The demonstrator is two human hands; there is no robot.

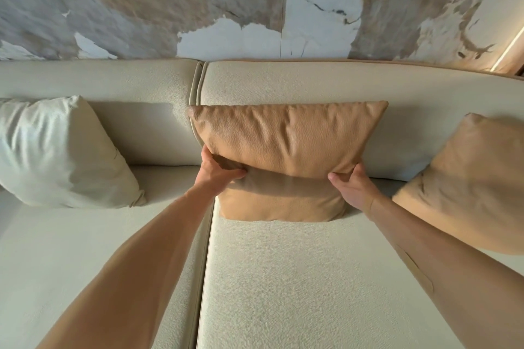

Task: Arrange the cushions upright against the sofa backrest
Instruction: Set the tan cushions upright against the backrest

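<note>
A tan leather cushion (286, 144) stands upright in the middle of the cream sofa, its back against the backrest (283, 82). My left hand (218, 170) grips its left edge and my right hand (351, 187) grips its right edge, thumbs pressed into the front face. A cream cushion (59, 153) leans against the backrest on the left. A second tan cushion (467, 181) leans at the right, partly cut off by the frame edge.
The sofa seat (297, 278) stretches toward me, split by a seam (207, 249) between two seat sections. A marbled wall (198, 3) rises behind the backrest. A lit strip (510, 48) runs at the far right corner.
</note>
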